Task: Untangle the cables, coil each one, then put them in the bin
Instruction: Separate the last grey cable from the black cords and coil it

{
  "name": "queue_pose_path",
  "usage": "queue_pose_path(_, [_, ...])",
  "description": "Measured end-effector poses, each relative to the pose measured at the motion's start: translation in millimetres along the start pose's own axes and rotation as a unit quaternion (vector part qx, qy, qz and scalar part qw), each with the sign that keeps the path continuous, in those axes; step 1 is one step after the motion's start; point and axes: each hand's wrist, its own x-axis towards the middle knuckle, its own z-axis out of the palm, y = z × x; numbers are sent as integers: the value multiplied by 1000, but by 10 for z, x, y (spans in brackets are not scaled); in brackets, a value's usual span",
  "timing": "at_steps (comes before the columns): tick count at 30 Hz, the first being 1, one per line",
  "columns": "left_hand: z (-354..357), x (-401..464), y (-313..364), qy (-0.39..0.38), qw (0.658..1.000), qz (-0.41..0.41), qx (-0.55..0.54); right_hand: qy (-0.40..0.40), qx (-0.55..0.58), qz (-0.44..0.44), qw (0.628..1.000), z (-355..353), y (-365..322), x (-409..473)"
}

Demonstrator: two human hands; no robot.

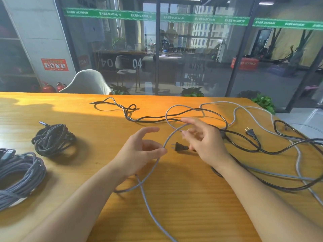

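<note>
A grey braided cable (158, 160) lies loose across the wooden table (174, 206), looping behind my hands and trailing off to the right. My left hand (138, 152) pinches it at the thumb tip, index finger raised. My right hand (204, 142) hovers over the loop with fingers spread and blurred, holding nothing. A black power cable (244, 145) passes under my right wrist; one plug (180, 147) lies between my hands, a second plug (250, 132) lies further right. A thin black cable (122, 109) snakes along the far side. No bin is in view.
Two coiled cables sit at the left: a black braided coil (52, 140) and a grey coil (19, 173) at the table's edge. A white chair (87, 82) stands behind the far edge, before a glass wall. The table ends at the right.
</note>
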Motion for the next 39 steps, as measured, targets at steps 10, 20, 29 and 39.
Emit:
queue_pose_path(10, [13, 24, -31, 12, 997, 31, 70, -37, -103, -53, 993, 197, 46, -39])
queue_pose_path(20, [-87, 73, -159, 81, 973, 67, 204, 117, -91, 49, 988, -31, 218, 47])
queue_pose_path(29, [-114, 93, -148, 145, 969, 56, 190, -245, 9, -10, 970, 155, 37, -96])
queue_pose_path(39, [-94, 79, -128, 137, 970, 82, 182, -174, -172, -67, 967, 235, 98, -80])
